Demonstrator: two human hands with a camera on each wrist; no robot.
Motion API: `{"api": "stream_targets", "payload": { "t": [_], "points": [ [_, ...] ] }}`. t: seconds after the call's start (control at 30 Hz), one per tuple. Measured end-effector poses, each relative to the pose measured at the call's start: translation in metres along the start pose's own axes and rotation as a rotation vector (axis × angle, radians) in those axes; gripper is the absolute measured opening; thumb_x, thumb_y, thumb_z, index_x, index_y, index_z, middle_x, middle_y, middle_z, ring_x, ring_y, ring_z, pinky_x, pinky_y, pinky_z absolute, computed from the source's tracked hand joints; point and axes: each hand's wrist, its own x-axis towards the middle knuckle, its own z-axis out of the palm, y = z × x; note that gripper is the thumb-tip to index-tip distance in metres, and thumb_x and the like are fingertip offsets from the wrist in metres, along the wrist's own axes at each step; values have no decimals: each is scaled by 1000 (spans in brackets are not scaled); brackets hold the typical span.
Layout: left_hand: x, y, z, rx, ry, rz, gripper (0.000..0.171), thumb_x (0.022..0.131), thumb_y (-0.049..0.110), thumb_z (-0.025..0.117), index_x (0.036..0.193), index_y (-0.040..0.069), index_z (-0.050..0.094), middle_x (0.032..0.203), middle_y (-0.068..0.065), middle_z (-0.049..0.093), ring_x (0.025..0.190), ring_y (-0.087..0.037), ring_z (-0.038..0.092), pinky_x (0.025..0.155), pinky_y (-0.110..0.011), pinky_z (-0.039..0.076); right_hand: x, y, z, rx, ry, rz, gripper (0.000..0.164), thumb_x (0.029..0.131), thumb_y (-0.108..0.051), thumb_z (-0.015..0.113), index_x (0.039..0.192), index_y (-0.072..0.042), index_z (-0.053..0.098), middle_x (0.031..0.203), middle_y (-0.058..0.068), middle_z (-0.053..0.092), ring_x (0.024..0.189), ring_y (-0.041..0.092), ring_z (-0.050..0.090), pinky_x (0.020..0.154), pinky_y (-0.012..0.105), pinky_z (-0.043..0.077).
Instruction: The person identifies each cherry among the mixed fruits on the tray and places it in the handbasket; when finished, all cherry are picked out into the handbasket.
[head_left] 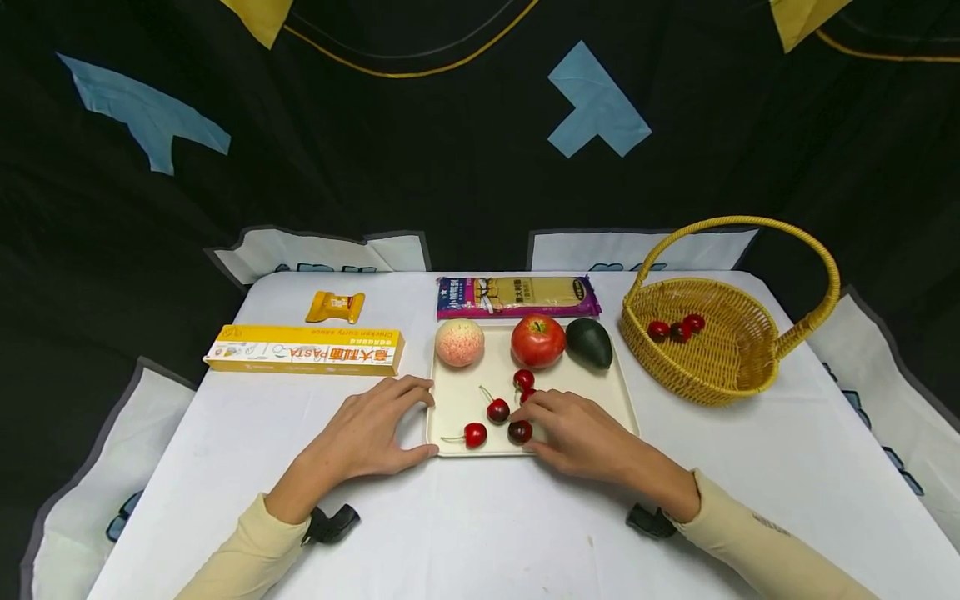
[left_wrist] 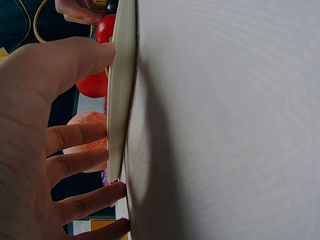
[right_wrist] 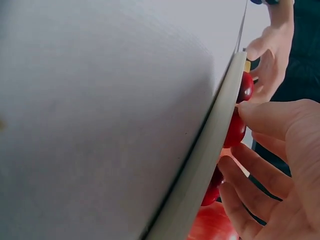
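My right hand reaches over the front of a cream tray, its thumb and index finger pinching a dark red cherry. In the right wrist view this cherry lies between thumb and fingers, just behind the tray rim. More cherries lie close by: one with a stem, a darker one, and others partly hidden by my fingers. My left hand spreads at the tray's left edge; in the left wrist view its thumb and fingertips touch the rim.
A peach, red apple and avocado sit along the tray's back. Behind lies a noodle packet. A wicker basket with three cherries stands right; a pasta box and yellow-wrapped snack lie left.
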Motion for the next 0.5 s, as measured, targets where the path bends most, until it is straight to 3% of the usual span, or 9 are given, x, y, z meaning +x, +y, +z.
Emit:
{"api": "stream_targets", "payload": {
  "t": [0.3, 0.5],
  "points": [
    [0, 1, 0, 0, 5, 4, 57, 84, 63, 82, 126, 27, 69, 153, 3, 59, 128, -25, 63, 84, -53, 59, -1, 0, 1, -9, -19, -16, 35, 91, -22, 88, 123, -21, 76, 116, -4, 71, 91, 11, 65, 86, 37, 57],
    [0, 0, -1, 0, 3, 5, 57, 84, 63, 82, 126, 27, 69, 153, 3, 59, 128, -25, 63, 85, -52, 59, -2, 0, 0, -25, -27, -18, 31, 92, -23, 87, 120, -21, 76, 115, -5, 71, 88, 10, 63, 82, 36, 56]
  ]
}}
